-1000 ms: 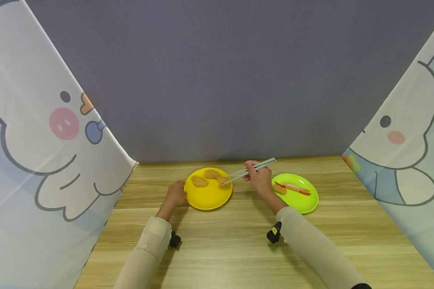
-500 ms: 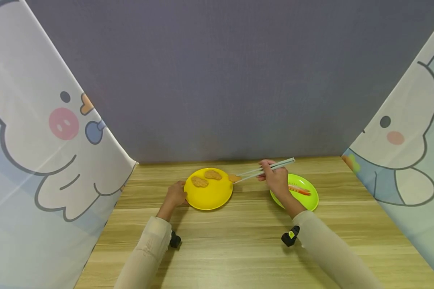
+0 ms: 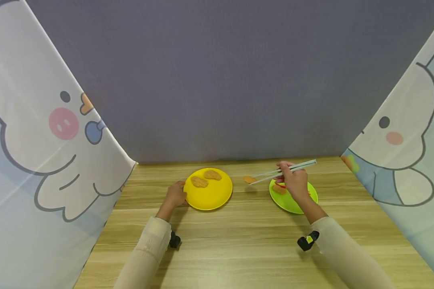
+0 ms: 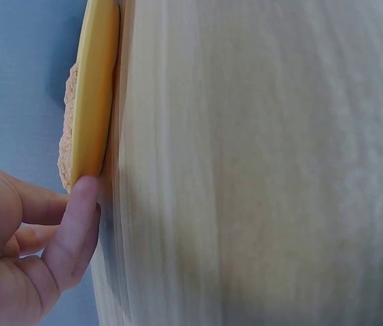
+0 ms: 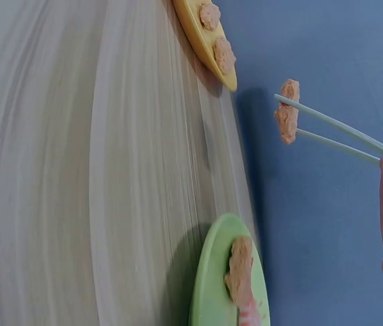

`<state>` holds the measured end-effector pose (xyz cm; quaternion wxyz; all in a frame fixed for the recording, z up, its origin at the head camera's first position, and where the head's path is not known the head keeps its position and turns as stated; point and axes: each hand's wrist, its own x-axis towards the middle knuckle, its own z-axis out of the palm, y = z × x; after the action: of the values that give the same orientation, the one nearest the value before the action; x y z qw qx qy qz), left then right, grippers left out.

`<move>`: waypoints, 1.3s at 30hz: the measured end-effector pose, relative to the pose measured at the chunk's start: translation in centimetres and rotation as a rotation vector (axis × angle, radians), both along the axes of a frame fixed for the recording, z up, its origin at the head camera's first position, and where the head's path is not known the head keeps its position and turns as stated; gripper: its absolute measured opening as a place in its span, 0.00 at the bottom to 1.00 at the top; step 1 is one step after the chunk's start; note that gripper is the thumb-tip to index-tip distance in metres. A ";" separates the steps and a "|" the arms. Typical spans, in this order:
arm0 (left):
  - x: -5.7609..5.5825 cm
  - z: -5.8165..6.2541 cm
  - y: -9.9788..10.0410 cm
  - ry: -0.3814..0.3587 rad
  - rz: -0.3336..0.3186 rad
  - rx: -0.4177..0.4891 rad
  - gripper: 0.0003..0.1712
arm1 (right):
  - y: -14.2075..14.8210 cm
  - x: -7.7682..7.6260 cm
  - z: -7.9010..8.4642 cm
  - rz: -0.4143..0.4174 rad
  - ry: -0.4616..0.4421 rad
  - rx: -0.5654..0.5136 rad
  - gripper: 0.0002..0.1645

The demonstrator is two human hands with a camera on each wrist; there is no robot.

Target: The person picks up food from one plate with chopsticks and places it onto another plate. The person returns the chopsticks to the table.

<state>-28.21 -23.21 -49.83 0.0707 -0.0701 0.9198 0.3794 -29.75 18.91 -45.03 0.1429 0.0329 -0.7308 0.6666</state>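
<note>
My left hand [image 3: 176, 194] pinches the near-left edge of a yellow plate [image 3: 208, 198]; in the left wrist view, its fingertips [image 4: 83, 193] meet the plate's rim. Two breaded, nugget-like pieces lie on this plate, among them a brown nugget [image 3: 199, 182]. A pair of pale chopsticks [image 3: 275, 175] is held in my right hand [image 3: 293, 180]. Between their tips hangs another nugget [image 5: 287, 112], raised over the table between both plates. Below my right hand lies a green plate [image 3: 287, 204] bearing a nugget [image 5: 240, 270] and a red-and-white shrimp [image 5: 248, 315], partly hidden by the hand.
The plates stand on a wooden table [image 3: 224, 245], with bare wood between them. A grey panel [image 3: 235, 84] rises behind its far edge. Printed cartoon sheets, left [image 3: 32, 160] and right [image 3: 401, 168], slope along the sides.
My right hand has moved right with the chopsticks, carrying the nugget off the yellow plate toward the green one. My left hand stays at the yellow plate.
</note>
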 end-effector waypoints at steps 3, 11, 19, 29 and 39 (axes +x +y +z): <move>0.0 0.0 0.0 0.002 0.003 0.009 0.30 | 0.9 0.1 -0.1 0.005 -0.005 0.004 0.22; 0.2 0.2 0.0 0.008 0.004 0.020 0.30 | 3.5 0.8 -0.3 0.030 -0.050 -0.007 0.17; 0.3 0.2 0.0 0.009 -0.004 0.014 0.29 | 6.0 1.7 -0.6 0.074 -0.054 0.012 0.12; 0.2 0.2 -0.1 0.000 0.006 0.024 0.29 | 8.6 2.4 -1.1 0.074 -0.036 0.065 0.12; 0.1 0.1 -0.1 0.003 -0.004 0.020 0.29 | 9.9 2.7 -1.5 0.030 -0.076 0.177 0.22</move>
<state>-28.12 -23.28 -49.73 0.0706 -0.0669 0.9162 0.3887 -27.02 28.79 -46.54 0.1019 0.0311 -0.7911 0.6024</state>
